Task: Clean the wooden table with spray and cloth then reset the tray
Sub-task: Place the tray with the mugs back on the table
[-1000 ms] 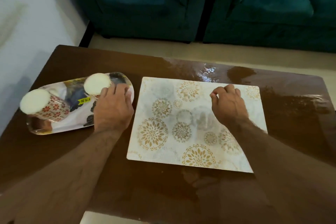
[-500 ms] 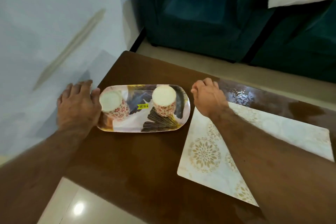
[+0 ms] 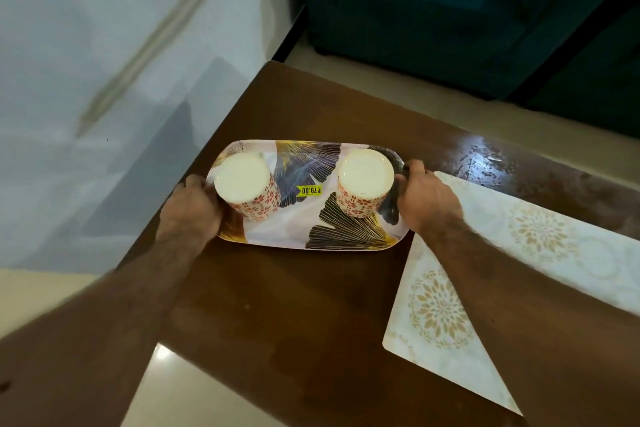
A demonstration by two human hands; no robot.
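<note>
Nearest the camera, two bare forearms reach forward over the dark wooden worktop (image 3: pixel 277 305), whose near part looks dry and bears no cloth or spray bottle anywhere in view. To the right lies a pale placemat (image 3: pixel 540 253) printed with gold floral medallions, flat on the worktop and turned at an angle, its near-left corner toward the viewer. Beyond the forearms, the left hand (image 3: pixel 190 208) grips the left end of the oblong leaf-patterned tray (image 3: pixel 311 229), fingers curled under the rim and mostly hidden; the right hand (image 3: pixel 426 198) grips the right end, its fingers (image 3: pixel 410 168) wrapped over the far rim. The tray sits near the worktop's left edge, just beside the placemat but not on it; whether it is resting or slightly raised cannot be told. On it stand two red-flowered cups, the left cup (image 3: pixel 247 191) and the right cup (image 3: pixel 363 189), well apart, with a yellow price sticker (image 3: pixel 309 190) between them. Farther right, a wet glistening patch (image 3: pixel 485 159) remains on the worktop, suggesting the spraying and wiping are largely done. Judged from this, the reset is under way: the tray has yet to be placed on the placemat. A teal sofa (image 3: pixel 450 10) stands behind.
</note>
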